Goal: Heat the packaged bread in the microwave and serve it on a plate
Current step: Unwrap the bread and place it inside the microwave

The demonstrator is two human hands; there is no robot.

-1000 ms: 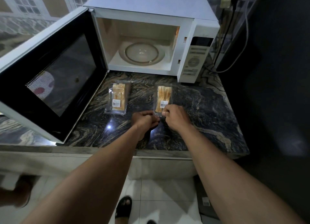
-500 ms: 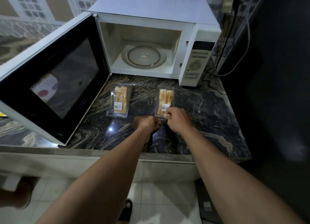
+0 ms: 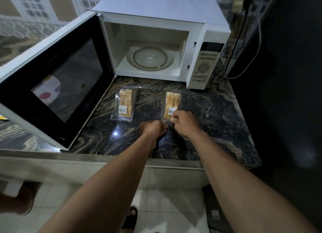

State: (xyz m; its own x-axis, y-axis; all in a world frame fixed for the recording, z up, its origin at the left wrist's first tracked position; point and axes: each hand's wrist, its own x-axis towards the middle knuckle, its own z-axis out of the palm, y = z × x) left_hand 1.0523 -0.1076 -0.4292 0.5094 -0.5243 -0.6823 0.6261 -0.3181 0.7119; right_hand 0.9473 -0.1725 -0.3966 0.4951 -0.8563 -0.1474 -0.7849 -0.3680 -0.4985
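Close together, curled fingers [image 3: 172, 119] of right hand [image 3: 184, 123] pinch near edge of bread package [image 3: 171, 102]. Left hand [image 3: 152, 129], fingers likewise curled, pinches same clear wrapper edge just beside it. Backs of hands up, both forearms stretched forward over dark marble counter [image 3: 217, 121]. Package lies flat on counter before white microwave [image 3: 156, 18]. Second package [image 3: 124, 103] lies apart to left, near open door [image 3: 52, 79]. Glass turntable [image 3: 150, 59] visible inside cavity.

The microwave [image 3: 156, 23] has its door [image 3: 57, 79] swung wide, walling off its left; its cavity gapes frontward. Before it, counter [image 3: 149, 100] runs between the left bread pack [image 3: 124, 103] and right bread pack [image 3: 171, 102]. Cords [image 3: 244, 72] hang at its right.
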